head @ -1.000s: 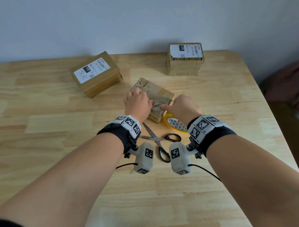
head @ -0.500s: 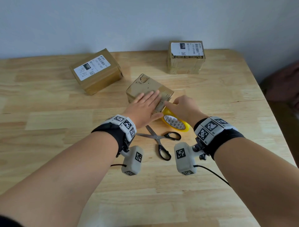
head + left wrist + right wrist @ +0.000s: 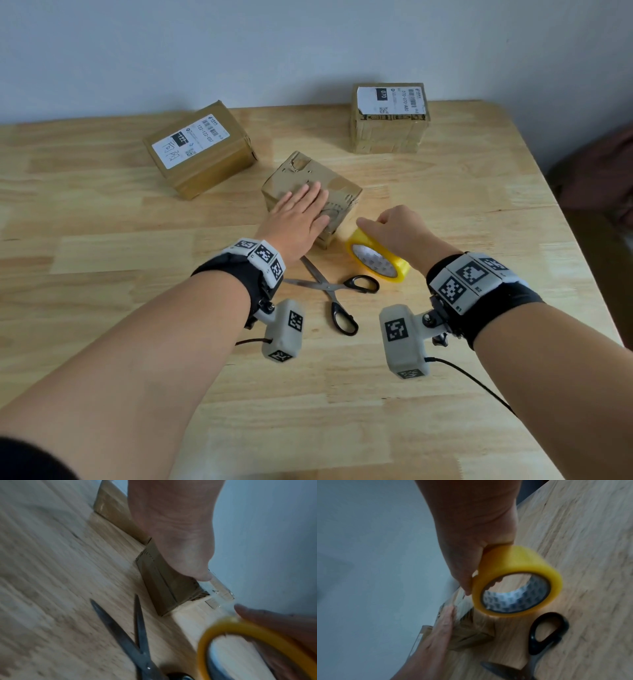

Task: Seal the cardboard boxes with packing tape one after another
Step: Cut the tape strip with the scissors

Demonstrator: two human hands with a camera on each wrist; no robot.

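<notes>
- The left hand (image 3: 297, 219) is lying flat, fingers straight, on the small box (image 3: 337, 192) sitting mid-desk.
- The right hand (image 3: 397, 230) is gripping the yellow tape roll (image 3: 376, 260), clear tape stretching to the box.
- Scissors (image 3: 334, 294) are lying open nearer the front edge.

A wooden table (image 3: 102, 260) is carrying everything. Three cardboard boxes are sitting on it: a labelled box (image 3: 202, 147) toward the far left, a taller box (image 3: 388, 120) by the far edge to the right, and a worn box (image 3: 308, 181) mid-table. Open scissors (image 3: 332, 291) are lying just nearer than that one.
</notes>
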